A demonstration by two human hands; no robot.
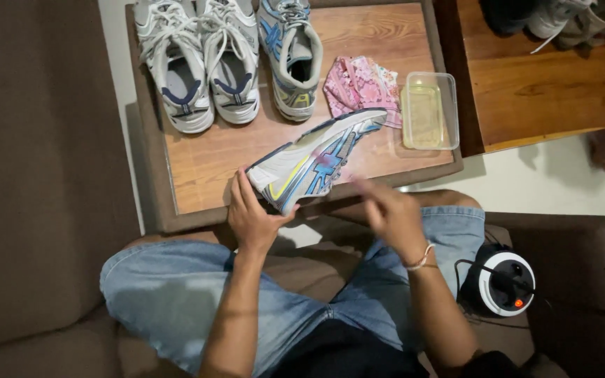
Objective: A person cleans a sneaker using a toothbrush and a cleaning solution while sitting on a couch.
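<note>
While my left hand point(250, 213) grips the tilted sneaker point(316, 159) by its heel, my blurred right hand point(386, 210), grip unclear, could knock it onto the pink cloth point(360, 84) behind

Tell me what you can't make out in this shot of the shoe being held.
Head view only:
- Right hand: motion-blurred, so whether its fingers touch the blue and yellow sneaker is unclear.
- Sneaker heel: covered by the left hand.
- Shoes on the side table: cut off by the top edge.
- Clear plastic container: contents too faint.
</note>
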